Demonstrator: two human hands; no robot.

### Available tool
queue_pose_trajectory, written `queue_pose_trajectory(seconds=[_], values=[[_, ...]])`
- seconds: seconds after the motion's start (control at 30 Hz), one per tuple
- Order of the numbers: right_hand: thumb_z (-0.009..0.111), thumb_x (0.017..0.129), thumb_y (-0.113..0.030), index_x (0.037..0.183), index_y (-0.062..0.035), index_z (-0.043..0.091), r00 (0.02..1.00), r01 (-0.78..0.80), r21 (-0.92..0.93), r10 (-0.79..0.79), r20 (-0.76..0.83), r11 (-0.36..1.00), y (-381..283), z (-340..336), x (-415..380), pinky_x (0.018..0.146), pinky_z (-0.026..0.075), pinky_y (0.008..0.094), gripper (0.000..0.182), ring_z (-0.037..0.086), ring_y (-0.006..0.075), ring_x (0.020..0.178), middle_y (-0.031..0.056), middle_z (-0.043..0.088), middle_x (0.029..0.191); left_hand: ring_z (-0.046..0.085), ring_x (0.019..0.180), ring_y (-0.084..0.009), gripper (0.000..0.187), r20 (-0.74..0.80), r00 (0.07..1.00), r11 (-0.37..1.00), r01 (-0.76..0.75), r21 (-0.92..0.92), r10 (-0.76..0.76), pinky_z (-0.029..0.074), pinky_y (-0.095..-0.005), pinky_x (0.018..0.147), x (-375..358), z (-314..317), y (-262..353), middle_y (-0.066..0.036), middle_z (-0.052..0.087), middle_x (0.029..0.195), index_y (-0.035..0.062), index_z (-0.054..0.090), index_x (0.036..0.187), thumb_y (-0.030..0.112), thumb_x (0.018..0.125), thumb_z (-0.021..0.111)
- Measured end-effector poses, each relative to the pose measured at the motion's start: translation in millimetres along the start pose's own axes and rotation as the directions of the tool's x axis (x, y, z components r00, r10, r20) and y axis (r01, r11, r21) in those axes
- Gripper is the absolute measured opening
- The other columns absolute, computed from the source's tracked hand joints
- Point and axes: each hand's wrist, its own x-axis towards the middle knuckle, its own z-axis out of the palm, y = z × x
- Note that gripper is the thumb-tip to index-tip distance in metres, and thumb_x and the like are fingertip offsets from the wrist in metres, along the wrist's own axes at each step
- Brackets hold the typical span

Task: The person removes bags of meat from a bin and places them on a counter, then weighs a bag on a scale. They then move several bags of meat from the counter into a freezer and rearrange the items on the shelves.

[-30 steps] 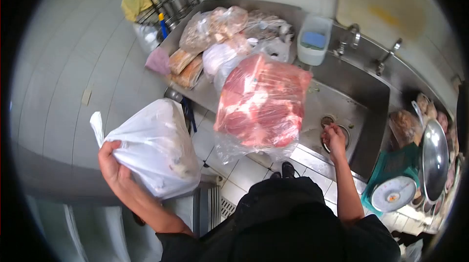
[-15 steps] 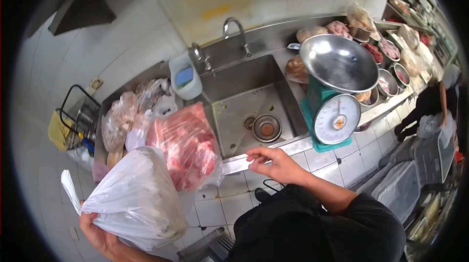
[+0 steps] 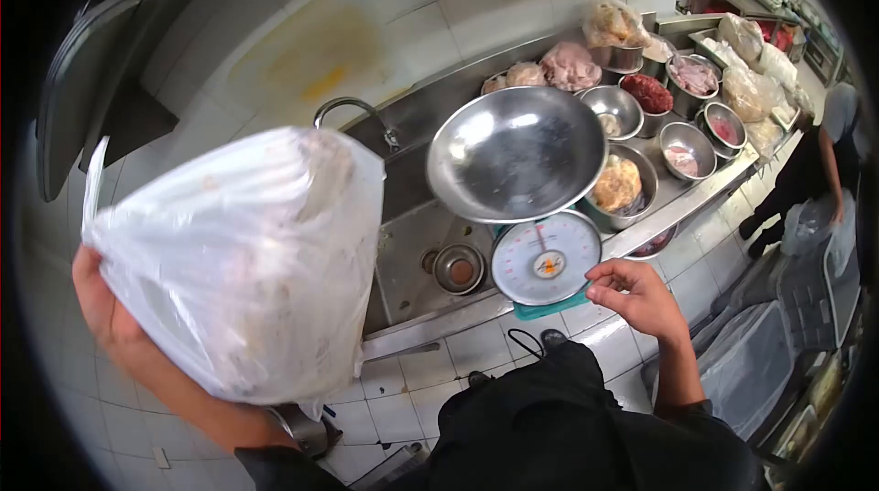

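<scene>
My left hand point(image 3: 105, 303) is closed around the gathered neck of a large white plastic bag point(image 3: 247, 280). The bag is bulging and held up at the left; its contents show only faintly through the plastic. My right hand point(image 3: 641, 299) holds nothing, its fingers loosely bent and apart, just right of the dial point(image 3: 547, 258) of a green weighing scale. On top of that scale sits a wide, shiny metal pan point(image 3: 517, 152) with nothing in it.
Behind the bag lies a steel sink point(image 3: 417, 235) with a small metal bowl point(image 3: 458, 269) in it and a curved faucet point(image 3: 366, 116). Metal bowls of meat point(image 3: 647, 93) and bagged food point(image 3: 753, 93) crowd the right counter. Another person point(image 3: 829, 157) stands at far right.
My left hand has raised the white bag, which now hides the bagged red meat and the left counter. My right hand has moved from the sink edge to beside the scale. The view has shifted right.
</scene>
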Motion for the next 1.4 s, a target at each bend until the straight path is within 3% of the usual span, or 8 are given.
queue_pose_trajectory(seconds=[0.1,0.17,0.2,0.4,0.9,1.07,1.3,1.4], values=[[0.071,0.085,-0.014,0.105,0.0018,0.065,0.997,0.053,0.144,-0.044,-0.066,0.988,5.3,-21.2,-0.2,0.070,0.049,0.0244,0.026,0.058,0.0078,0.073,0.0032,0.067,0.082,0.063,0.104,-0.0338,0.030,0.124,0.992,0.999,0.037,-0.022,-0.034,0.049,-0.0477,0.097,50.6,30.7,5.4,-0.023,0.065,0.108,-0.0070,0.061,0.102,0.006,0.077,0.051],[0.072,0.085,-0.014,0.106,0.0019,0.065,0.996,0.073,0.192,-0.062,-0.060,0.979,14.9,-32.0,2.2,0.070,0.049,0.0243,0.027,0.058,0.0074,0.074,0.0033,0.067,0.083,0.065,0.098,-0.0342,0.028,0.302,0.950,0.997,0.083,0.000,-0.079,0.050,-0.0483,0.095,71.7,69.2,0.7,-0.022,0.066,0.103,-0.0067,0.061,0.101,0.004,0.077,0.050],[0.072,0.085,-0.014,0.106,0.0019,0.064,0.996,0.077,0.213,-0.065,-0.062,0.974,17.4,-35.4,2.9,0.070,0.049,0.0243,0.027,0.058,0.0073,0.074,0.0033,0.067,0.083,0.066,0.096,-0.0332,0.027,0.260,0.962,0.996,0.080,0.034,-0.086,0.051,-0.0478,0.094,82.4,84.7,-0.6,-0.022,0.067,0.102,-0.0060,0.061,0.099,0.003,0.076,0.049],[0.068,0.087,-0.009,0.108,0.0041,0.062,0.994,0.054,0.354,-0.016,-0.110,0.934,37.7,-55.4,5.9,0.072,0.049,0.0237,0.026,0.060,0.0084,0.076,0.0042,0.067,0.085,0.065,0.095,-0.0317,0.028,0.405,0.911,0.997,0.060,0.050,-0.075,0.052,-0.0463,0.093,148.0,153.7,-12.9,-0.020,0.065,0.099,-0.0074,0.058,0.101,0.000,0.077,0.046],[0.064,0.088,-0.006,0.107,0.0061,0.060,0.974,0.004,0.452,0.100,-0.205,0.892,71.3,-77.7,28.7,0.073,0.050,0.0258,0.022,0.063,0.0126,0.077,0.0073,0.067,0.083,0.066,0.080,-0.0256,0.022,0.397,0.909,0.953,0.003,0.303,-0.129,0.059,-0.0415,0.080,175.9,252.6,-96.0,-0.018,0.063,0.090,-0.0088,0.056,0.095,-0.003,0.075,0.050],[0.063,0.089,-0.007,0.109,0.0061,0.059,0.980,-0.008,0.486,0.103,-0.169,0.874,74.0,-74.4,45.2,0.074,0.051,0.0264,0.024,0.064,0.0134,0.080,0.0085,0.067,0.086,0.063,0.069,-0.0200,0.018,0.408,0.912,0.904,-0.128,0.408,-0.055,0.055,-0.0333,0.068,168.0,260.4,-112.6,-0.012,0.063,0.085,-0.0077,0.059,0.090,-0.001,0.074,0.056],[0.062,0.089,-0.008,0.112,0.0072,0.059,0.994,-0.009,0.483,0.060,-0.091,0.876,67.1,-62.3,66.7,0.076,0.051,0.0262,0.027,0.064,0.0133,0.082,0.0080,0.068,0.089,0.057,0.065,-0.0091,0.011,0.539,0.840,0.652,-0.439,0.618,0.055,0.045,-0.0229,0.061,109.9,271.2,-158.2,-0.005,0.064,0.074,-0.0048,0.064,0.081,0.002,0.073,0.061],[0.063,0.088,-0.009,0.111,0.0074,0.059,0.993,-0.021,0.472,0.071,-0.089,0.882,63.7,-57.1,69.9,0.075,0.051,0.0264,0.028,0.064,0.0129,0.082,0.0070,0.068,0.089,0.057,0.066,-0.0079,0.011,0.491,0.865,0.634,-0.437,0.638,0.102,0.044,-0.0222,0.061,104.2,267.9,-178.9,-0.003,0.064,0.074,-0.0043,0.065,0.081,0.004,0.074,0.063]])
